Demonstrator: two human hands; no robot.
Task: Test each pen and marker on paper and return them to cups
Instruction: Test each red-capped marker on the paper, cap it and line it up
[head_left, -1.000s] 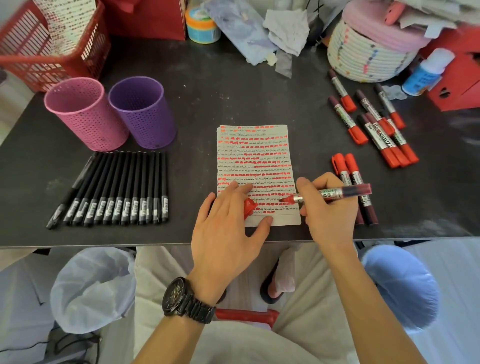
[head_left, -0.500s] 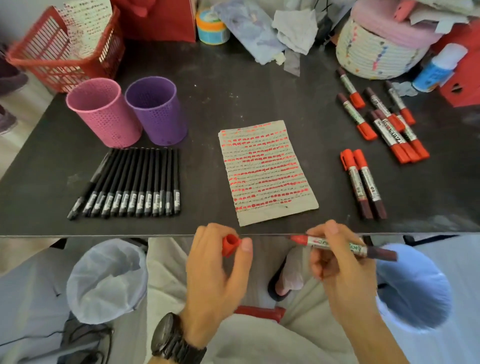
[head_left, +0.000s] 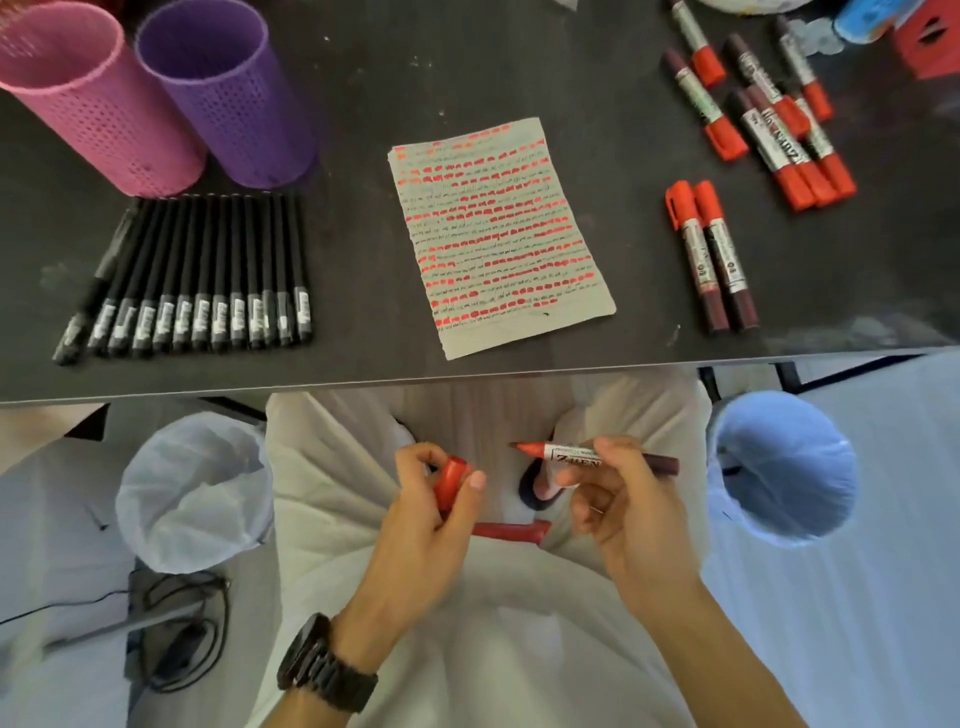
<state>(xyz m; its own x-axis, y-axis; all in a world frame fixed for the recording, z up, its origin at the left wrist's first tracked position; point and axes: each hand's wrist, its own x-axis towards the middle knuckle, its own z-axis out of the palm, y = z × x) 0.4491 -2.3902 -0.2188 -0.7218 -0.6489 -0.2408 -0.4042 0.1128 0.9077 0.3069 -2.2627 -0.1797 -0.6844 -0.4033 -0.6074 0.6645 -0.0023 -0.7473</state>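
My right hand (head_left: 623, 499) holds an uncapped red marker (head_left: 571, 453) over my lap, tip pointing left. My left hand (head_left: 431, 509) pinches its red cap (head_left: 449, 480), a short gap from the tip. The test paper (head_left: 498, 234), covered in red dashes, lies on the dark table (head_left: 363, 104). A pink cup (head_left: 88, 98) and a purple cup (head_left: 223, 93) stand at the back left. Several black pens (head_left: 192, 275) lie in a row before the cups. Two red markers (head_left: 709, 254) lie right of the paper, with several more (head_left: 769, 114) behind them.
The table's front edge (head_left: 467, 382) runs across the middle of the view. Below it stand a bin lined with a white bag (head_left: 192, 488) on the left and a blue bin (head_left: 779, 467) on the right. Cables (head_left: 176, 623) lie on the floor at left.
Both hands have left the paper and come down below the table edge to my lap. The marker no longer touches the paper, and its tip now faces the cap.
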